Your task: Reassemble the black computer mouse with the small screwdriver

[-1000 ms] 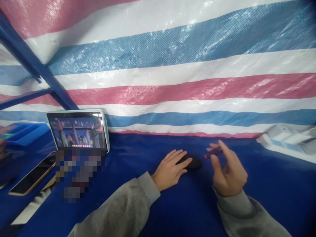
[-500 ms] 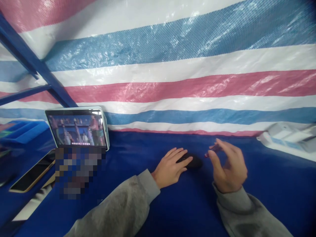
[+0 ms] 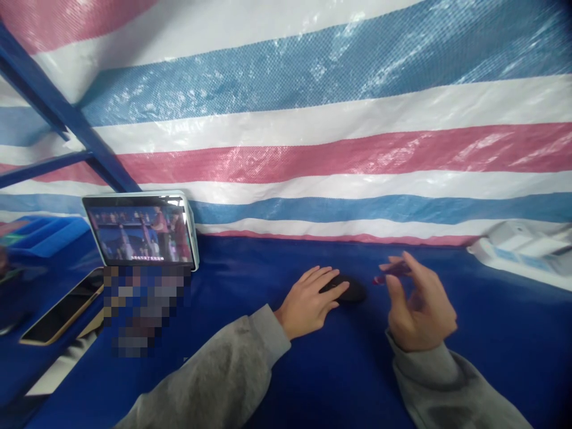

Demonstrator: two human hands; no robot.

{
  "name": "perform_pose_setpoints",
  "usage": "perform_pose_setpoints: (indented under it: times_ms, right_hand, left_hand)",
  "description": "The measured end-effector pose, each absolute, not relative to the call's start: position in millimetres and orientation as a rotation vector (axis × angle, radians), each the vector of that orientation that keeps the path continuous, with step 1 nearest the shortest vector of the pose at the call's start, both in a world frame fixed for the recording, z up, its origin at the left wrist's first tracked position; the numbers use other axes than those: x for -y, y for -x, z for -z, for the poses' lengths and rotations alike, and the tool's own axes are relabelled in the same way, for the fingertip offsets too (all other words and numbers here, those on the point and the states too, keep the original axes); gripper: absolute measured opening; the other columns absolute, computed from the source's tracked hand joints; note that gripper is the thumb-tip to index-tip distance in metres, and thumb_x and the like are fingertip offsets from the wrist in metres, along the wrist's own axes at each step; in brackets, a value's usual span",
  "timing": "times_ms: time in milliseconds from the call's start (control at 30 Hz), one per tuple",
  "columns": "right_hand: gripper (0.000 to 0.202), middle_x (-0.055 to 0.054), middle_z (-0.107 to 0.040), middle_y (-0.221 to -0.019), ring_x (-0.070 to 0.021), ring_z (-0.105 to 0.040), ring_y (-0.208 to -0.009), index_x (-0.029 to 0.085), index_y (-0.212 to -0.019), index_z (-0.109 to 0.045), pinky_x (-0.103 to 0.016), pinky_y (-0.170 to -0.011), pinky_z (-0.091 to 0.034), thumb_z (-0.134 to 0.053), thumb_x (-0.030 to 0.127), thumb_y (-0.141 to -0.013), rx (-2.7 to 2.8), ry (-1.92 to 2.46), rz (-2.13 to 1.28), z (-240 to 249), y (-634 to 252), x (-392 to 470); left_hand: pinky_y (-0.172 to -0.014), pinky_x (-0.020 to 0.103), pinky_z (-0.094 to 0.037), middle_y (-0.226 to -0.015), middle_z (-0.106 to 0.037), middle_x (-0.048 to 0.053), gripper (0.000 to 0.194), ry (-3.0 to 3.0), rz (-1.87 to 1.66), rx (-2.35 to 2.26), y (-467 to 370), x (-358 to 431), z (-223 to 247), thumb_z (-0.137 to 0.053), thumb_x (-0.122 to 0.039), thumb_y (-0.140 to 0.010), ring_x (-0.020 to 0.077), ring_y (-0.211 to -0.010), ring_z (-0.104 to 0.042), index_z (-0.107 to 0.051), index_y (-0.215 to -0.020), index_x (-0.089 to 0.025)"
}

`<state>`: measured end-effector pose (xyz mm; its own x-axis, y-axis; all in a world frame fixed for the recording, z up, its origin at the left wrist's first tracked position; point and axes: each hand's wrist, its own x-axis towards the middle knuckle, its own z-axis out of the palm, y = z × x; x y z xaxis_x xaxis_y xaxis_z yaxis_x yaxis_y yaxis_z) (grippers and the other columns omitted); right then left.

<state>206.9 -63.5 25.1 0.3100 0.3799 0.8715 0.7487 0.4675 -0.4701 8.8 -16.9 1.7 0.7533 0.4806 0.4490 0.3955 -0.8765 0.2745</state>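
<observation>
My left hand (image 3: pixel 310 302) lies over the left end of a black, rounded computer mouse (image 3: pixel 353 291) on the blue tabletop. Its fingers bend over the mouse and hold it against the table. Just to the right, my right hand (image 3: pixel 422 304) is raised with thumb and fingers pinched around a small dark red piece (image 3: pixel 379 279). Motion blur and my fingers hide most of that piece, so its kind does not show. It is close to the mouse's right end, with a gap between them.
A tablet (image 3: pixel 143 232) playing a video leans upright at the left. Near it lie a phone (image 3: pixel 62 307) and a blue tray (image 3: pixel 53 235). White boxy items (image 3: pixel 527 247) stand at the far right. A striped plastic sheet (image 3: pixel 313 164) hangs behind the blue table (image 3: pixel 339 369).
My right hand has shifted slightly right and turned a little, with the dark red piece still pinched. The left hand stays on the mouse. The picture on the tablet differs.
</observation>
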Motion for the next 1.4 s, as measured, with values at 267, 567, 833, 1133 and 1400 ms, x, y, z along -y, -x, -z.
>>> perform_pose_setpoints:
  times_ms: [267, 567, 833, 1133, 1400]
  right_hand:
    - [0.057, -0.008, -0.069, -0.098, -0.0229, -0.067, -0.085, 0.023, -0.131, -0.060, -0.043, -0.076, -0.057, -0.073, 0.013, -0.076, 1.317, 1.169, 0.404, -25.1, -207.9, 64.5]
    - [0.056, -0.008, -0.069, -0.099, -0.0243, -0.067, -0.090, 0.023, -0.131, -0.059, -0.046, -0.081, -0.056, -0.071, 0.013, -0.078, 1.390, 1.160, 0.366, -23.4, -206.6, 66.0]
    - [0.054, -0.010, -0.069, -0.109, -0.0239, -0.068, -0.092, 0.022, -0.138, -0.051, -0.048, -0.083, -0.055, -0.062, 0.016, -0.086, 1.404, 1.189, 0.205, -20.2, -208.6, 65.4]
    - [0.049, -0.010, -0.070, -0.107, -0.0236, -0.068, -0.090, 0.021, -0.135, -0.054, -0.047, -0.081, -0.056, -0.061, 0.015, -0.086, 1.414, 1.156, 0.216, -24.8, -206.1, 66.9]
    - [0.052, -0.010, -0.069, -0.107, -0.0226, -0.069, -0.089, 0.022, -0.140, -0.049, -0.046, -0.079, -0.057, -0.057, 0.016, -0.089, 1.383, 1.163, 0.172, -19.3, -206.8, 66.1]
  left_hand:
    - [-0.116, 0.046, -0.035, -0.144, -0.051, 0.010, 0.037, -2.782, -0.822, -0.693, -8.5, 15.6, 1.5, -0.050, -0.027, -0.098, 0.0215, -0.138, -0.043, -0.054, -0.135, -0.022]
    - [-0.117, 0.044, -0.035, -0.146, -0.049, 0.011, 0.038, -2.804, -0.817, -0.651, -7.9, 13.0, 5.0, -0.049, -0.033, -0.100, 0.0209, -0.139, -0.041, -0.053, -0.136, -0.021]
    - [-0.116, 0.043, -0.036, -0.145, -0.050, 0.012, 0.037, -2.836, -0.815, -0.663, -8.8, 14.1, 2.2, -0.050, -0.032, -0.099, 0.0212, -0.138, -0.043, -0.055, -0.134, -0.021]
    - [-0.116, 0.045, -0.036, -0.145, -0.050, 0.012, 0.037, -2.818, -0.813, -0.658, -8.1, 15.2, -0.4, -0.051, -0.030, -0.099, 0.0219, -0.138, -0.043, -0.054, -0.135, -0.021]
    - [-0.117, 0.043, -0.035, -0.145, -0.050, 0.012, 0.037, -2.845, -0.770, -0.677, -8.3, 14.7, 0.2, -0.050, -0.032, -0.099, 0.0212, -0.138, -0.043, -0.055, -0.134, -0.020]
